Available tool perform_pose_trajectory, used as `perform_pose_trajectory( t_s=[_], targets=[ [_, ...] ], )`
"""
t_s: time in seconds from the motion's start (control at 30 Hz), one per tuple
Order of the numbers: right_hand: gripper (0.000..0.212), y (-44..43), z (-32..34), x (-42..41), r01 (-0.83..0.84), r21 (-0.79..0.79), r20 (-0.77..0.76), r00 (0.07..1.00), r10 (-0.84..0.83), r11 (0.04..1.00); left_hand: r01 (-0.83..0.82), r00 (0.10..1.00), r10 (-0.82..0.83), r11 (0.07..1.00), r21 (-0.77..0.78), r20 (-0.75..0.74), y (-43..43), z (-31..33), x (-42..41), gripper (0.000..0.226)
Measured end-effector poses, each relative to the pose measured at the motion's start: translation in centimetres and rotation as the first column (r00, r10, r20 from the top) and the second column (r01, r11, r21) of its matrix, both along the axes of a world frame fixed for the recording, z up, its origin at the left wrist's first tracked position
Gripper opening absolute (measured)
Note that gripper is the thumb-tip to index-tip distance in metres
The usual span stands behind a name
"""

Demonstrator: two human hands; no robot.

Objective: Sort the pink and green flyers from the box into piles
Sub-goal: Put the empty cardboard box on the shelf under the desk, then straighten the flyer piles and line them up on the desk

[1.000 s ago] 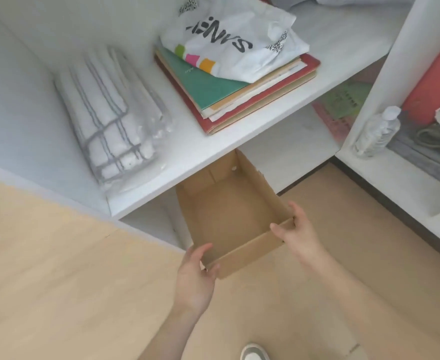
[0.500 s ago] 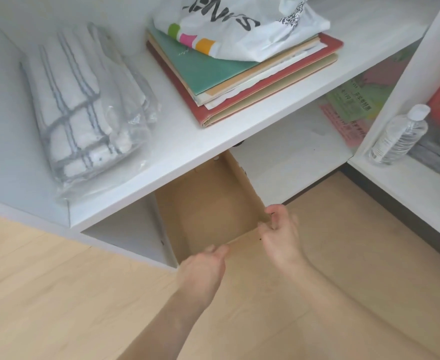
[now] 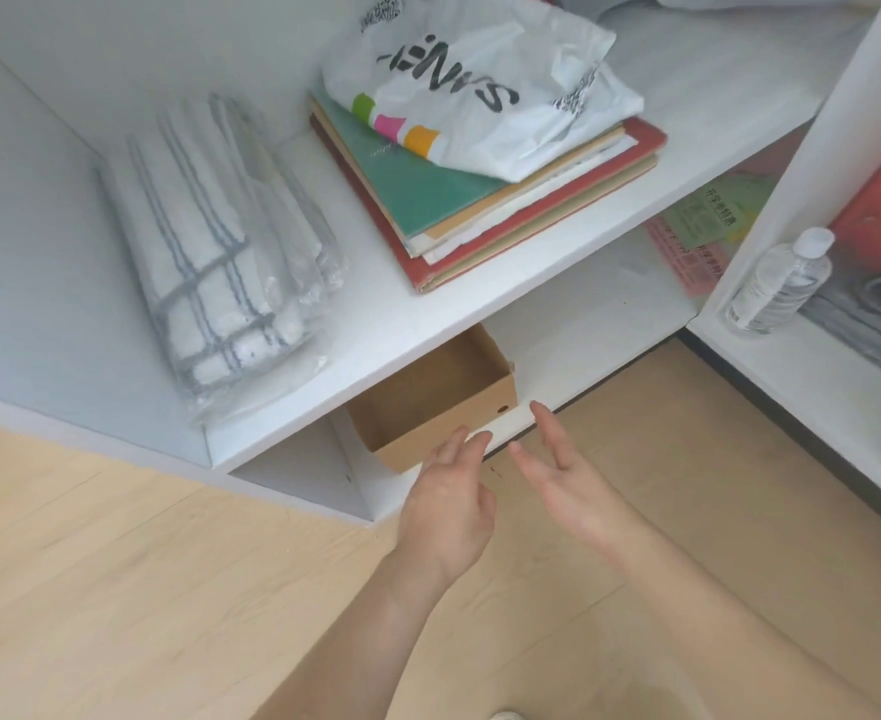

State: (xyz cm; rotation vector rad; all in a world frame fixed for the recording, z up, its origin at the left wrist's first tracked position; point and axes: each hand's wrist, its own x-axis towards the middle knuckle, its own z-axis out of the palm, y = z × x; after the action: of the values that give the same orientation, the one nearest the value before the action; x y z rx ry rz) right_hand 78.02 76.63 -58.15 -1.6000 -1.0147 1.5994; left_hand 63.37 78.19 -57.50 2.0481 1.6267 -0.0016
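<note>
White shelving carries bagged towels and stacked folders on its upper board. Beneath, a cardboard box sits tucked on the lower shelf, seemingly stowed out of the way; what shows of its inside is bare. Green flyers overlap pink flyers far right on that shelf, well apart from the box. The left hand and right hand hover just before the box, fingers loose and spread, holding nothing.
</note>
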Motion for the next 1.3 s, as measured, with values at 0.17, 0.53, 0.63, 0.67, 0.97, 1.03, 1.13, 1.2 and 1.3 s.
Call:
perform_pose_trajectory(
  t_s=[0.17, 0.53, 0.63, 0.67, 0.97, 1.03, 1.13, 1.2, 1.3],
  targets=[
    [0.054, -5.5, 14.2, 2.1, 0.081, 0.105, 0.037, 0.996, -0.085, 0.991, 0.021, 0.976, -0.047, 0.993, 0.12, 0.212, -5.2, 14.9, 3.6, 0.033],
    [0.032, -12.1, 47.8, 5.0, -0.025, 0.318, 0.247, 0.967, -0.057, 0.948, -0.207, 0.882, 0.044, 0.931, 0.301, 0.47, -11.2, 47.8, 5.3, 0.027],
    [0.025, -12.2, 52.3, 5.0, -0.11, 0.367, 0.327, 0.945, -0.018, 0.924, -0.235, 0.895, 0.051, 0.899, 0.37, 0.443, -11.8, 51.8, 3.5, 0.026],
    [0.025, -12.1, 53.4, 4.7, -0.144, 0.375, 0.349, 0.937, 0.004, 0.916, -0.247, 0.894, 0.063, 0.896, 0.37, 0.443, -11.9, 52.8, 2.6, 0.026],
    [0.046, -6.9, 55.0, -0.5, -0.405, 0.305, 0.517, 0.831, 0.207, 0.862, -0.23, 0.96, 0.16, 0.921, 0.314, 0.231, -7.8, 53.7, -8.0, 0.021],
    [0.049, -4.9, 54.4, -2.4, -0.463, 0.289, 0.599, 0.77, 0.219, 0.838, -0.164, 0.981, 0.121, 0.936, 0.311, 0.155, -5.5, 53.2, -9.3, 0.024],
    [0.056, -1.8, 53.5, -3.8, -0.539, 0.2, 0.744, 0.627, 0.23, 0.818, -0.016, 0.995, -0.014, 0.955, 0.297, 0.097, -1.6, 52.4, -9.0, 0.026],
    [0.061, -0.1, 53.5, -3.0, -0.53, 0.123, 0.802, 0.551, 0.231, 0.839, 0.101, 0.989, -0.129, 0.95, 0.295, 0.077, 1.0, 52.1, -7.1, 0.024],
    [0.066, 2.1, 54.1, -0.4, -0.489, 0.02, 0.875, 0.43, 0.221, 0.872, 0.209, 0.972, -0.231, 0.934, 0.29, 0.044, 4.2, 52.1, -3.7, 0.031]
  ],
)
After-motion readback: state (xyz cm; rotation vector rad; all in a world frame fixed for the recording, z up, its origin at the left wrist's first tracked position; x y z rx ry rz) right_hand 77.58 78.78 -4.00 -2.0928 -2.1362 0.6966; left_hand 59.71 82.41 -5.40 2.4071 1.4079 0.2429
